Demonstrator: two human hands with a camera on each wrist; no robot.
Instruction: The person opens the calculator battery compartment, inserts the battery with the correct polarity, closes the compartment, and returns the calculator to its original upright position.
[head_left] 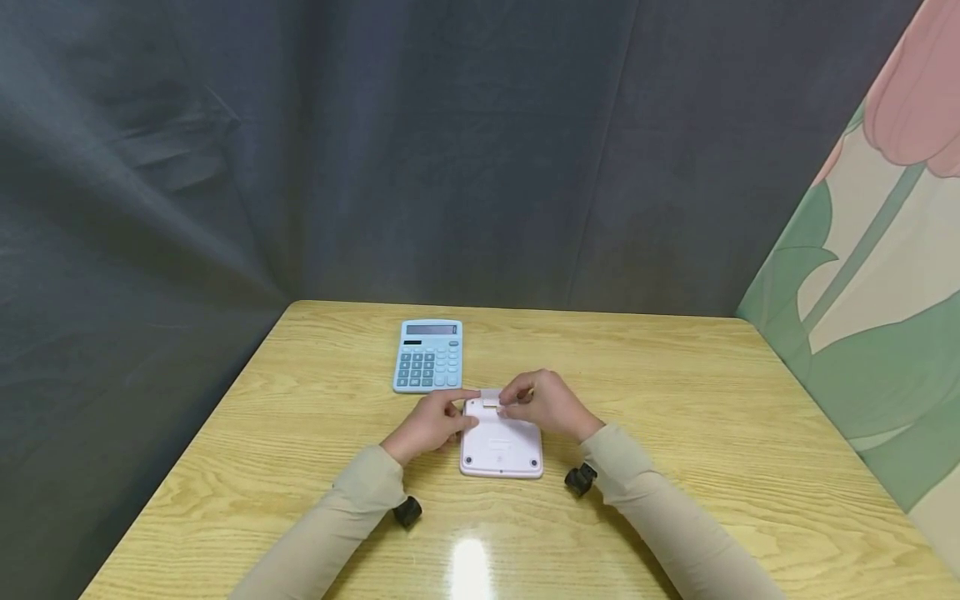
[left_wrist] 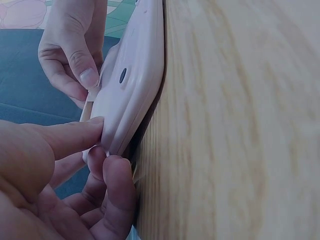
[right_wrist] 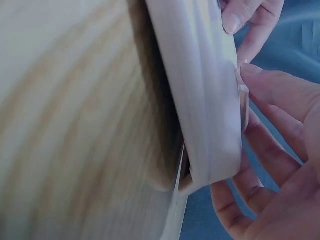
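Observation:
A pale pink calculator [head_left: 501, 450] lies face down on the wooden table, its back with round dark feet turned up. My left hand [head_left: 433, 423] grips its far left corner, thumb on the back and fingers curled at the edge, as the left wrist view shows. At the far end of the back, my right hand [head_left: 551, 404] pinches a small pale battery cover [right_wrist: 243, 102] at the battery compartment [head_left: 491, 403]. The right thumb [left_wrist: 89, 77] presses close to that piece. Inside the compartment, most is hidden by the fingers.
A blue calculator [head_left: 428, 357] lies face up just beyond the left hand, its display lit. The wooden table [head_left: 675, 392] reaches back to a dark curtain [head_left: 465, 158]. On the right stands a wall with a painted tulip [head_left: 911, 92].

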